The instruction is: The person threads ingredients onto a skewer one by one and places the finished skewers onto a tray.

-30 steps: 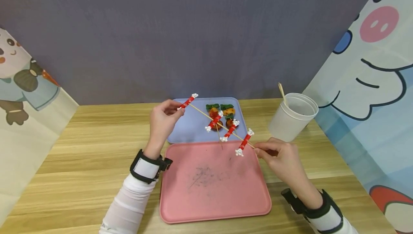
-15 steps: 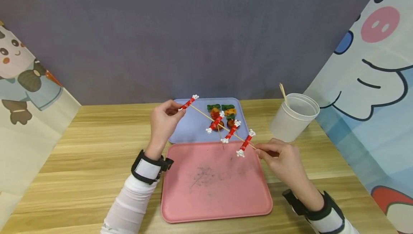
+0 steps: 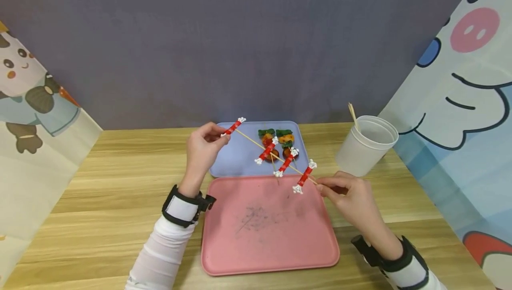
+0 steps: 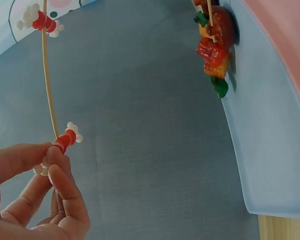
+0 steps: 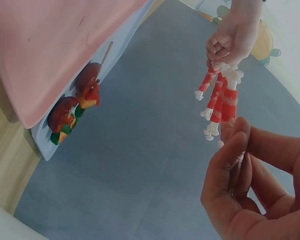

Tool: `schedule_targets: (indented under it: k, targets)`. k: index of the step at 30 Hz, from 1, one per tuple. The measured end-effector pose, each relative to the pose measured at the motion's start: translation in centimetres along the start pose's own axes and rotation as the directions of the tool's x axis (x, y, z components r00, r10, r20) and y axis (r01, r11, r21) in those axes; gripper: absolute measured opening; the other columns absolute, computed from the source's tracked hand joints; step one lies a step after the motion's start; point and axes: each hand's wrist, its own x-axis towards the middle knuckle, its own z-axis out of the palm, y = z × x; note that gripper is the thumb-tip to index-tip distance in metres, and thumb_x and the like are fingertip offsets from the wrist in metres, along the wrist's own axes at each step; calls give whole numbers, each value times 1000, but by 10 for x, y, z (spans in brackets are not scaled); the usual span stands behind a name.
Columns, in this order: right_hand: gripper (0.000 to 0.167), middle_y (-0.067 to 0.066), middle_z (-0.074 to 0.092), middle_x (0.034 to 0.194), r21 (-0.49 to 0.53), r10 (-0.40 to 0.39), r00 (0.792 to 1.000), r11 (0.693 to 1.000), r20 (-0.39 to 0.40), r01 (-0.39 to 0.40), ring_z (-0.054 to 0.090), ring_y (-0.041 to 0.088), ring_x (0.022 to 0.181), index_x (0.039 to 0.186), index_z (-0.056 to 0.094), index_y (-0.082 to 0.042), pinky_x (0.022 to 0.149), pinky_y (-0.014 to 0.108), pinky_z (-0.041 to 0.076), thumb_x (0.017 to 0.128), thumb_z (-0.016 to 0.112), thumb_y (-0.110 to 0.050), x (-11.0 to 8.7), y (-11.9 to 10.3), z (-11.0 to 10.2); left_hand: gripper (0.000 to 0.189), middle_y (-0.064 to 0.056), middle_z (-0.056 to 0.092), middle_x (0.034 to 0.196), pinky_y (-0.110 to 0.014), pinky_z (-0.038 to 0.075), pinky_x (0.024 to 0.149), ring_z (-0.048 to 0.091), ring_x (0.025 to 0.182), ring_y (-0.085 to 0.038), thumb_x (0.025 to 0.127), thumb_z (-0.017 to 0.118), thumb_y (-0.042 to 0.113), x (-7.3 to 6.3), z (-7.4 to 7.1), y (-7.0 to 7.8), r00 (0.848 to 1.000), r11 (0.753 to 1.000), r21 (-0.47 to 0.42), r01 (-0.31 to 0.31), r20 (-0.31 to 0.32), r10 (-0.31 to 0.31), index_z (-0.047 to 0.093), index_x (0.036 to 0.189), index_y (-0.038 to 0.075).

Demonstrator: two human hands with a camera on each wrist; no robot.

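A thin wooden skewer (image 3: pixel 249 138) is held slanting in the air over the trays, threaded with several red pieces that have white knobbed ends. My left hand (image 3: pixel 202 151) pinches the red piece (image 4: pixel 65 141) at the skewer's far end between thumb and fingers. At the other end, the thumb and fingertips of my right hand (image 3: pixel 350 199) grip the bare stick, beside the nearest red piece (image 3: pixel 305 176). The right wrist view looks along the skewer, so the pieces overlap there, with my left hand (image 5: pixel 237 32) behind them.
Below the skewer lies a pink tray (image 3: pixel 268 245) with dark smudges. Behind it, a blue tray (image 3: pixel 228 161) bears two loaded vegetable skewers (image 3: pixel 267 140). A white tub (image 3: pixel 356 154) with sticks (image 3: pixel 353 114) stands at right; a grey wall (image 3: pixel 240 50) rises behind.
Both hands hold the skewer almost still throughout. The whole scene shifts slightly to the right in the head view.
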Motion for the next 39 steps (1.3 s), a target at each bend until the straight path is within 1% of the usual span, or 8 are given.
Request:
schedule_targets:
  k: [6,10,17,22,25,33,36,39]
  targets:
    - [18,-9,62,67,11,-1,1000,1000,14,1,54,2,60,84,77,-13,57,14,49,71,79,0,-1,-1,-1,14,-14,69,87,-17,51,66,62,71,-15,78,75,6,1,-1,1,1000,1000,-14,15,26,-14,72,92,3]
    - [19,-10,62,68,13,-7,1000,1000,10,7,55,1,61,85,77,-12,59,13,49,72,79,1,-1,-2,-2,17,-13,70,90,-17,52,68,62,72,-13,78,76,8,1,-1,0,1000,999,-51,4,24,-3,72,94,4]
    - [20,-10,62,67,20,-23,1000,1000,-9,23,55,0,61,85,77,-12,60,11,48,71,78,3,-2,-2,-2,19,-24,68,92,-16,50,65,64,74,-22,81,73,2,-8,-5,33,999,996,-84,38,42,-34,68,96,-8]
    - [19,-10,62,67,51,-29,999,998,-23,30,56,0,61,84,77,-12,62,10,49,72,79,2,-3,-1,0,17,-27,68,87,-21,53,61,67,67,-12,82,72,3,-2,0,14,996,975,-204,86,31,-81,67,93,-8]
    - [19,-9,62,67,69,-33,999,997,-35,36,56,0,61,84,77,-11,62,9,49,71,79,3,-3,-1,0,18,-23,69,85,-24,55,62,69,68,-13,82,72,7,1,3,3,995,961,-258,103,24,-100,68,92,-7]
    - [21,-8,63,67,69,-49,997,996,-57,53,56,0,60,83,77,-9,61,9,49,68,79,6,-1,-1,1,18,-4,69,75,-26,56,63,67,65,-11,86,68,4,0,10,0,989,928,-341,150,41,-145,65,95,-11]
    - [22,-9,63,67,65,-53,997,996,-60,56,56,0,60,83,77,-9,61,9,48,68,79,6,-1,-1,1,15,-2,67,72,-24,56,62,66,64,-10,86,66,1,0,12,1,990,927,-348,144,42,-138,64,94,-12]
    - [22,-9,63,67,60,-64,996,996,-64,68,55,0,60,83,77,-10,61,9,48,68,80,6,-1,-1,1,11,-4,68,73,-25,55,62,66,65,-12,86,65,0,-2,12,1,991,931,-338,135,38,-130,64,91,-10]
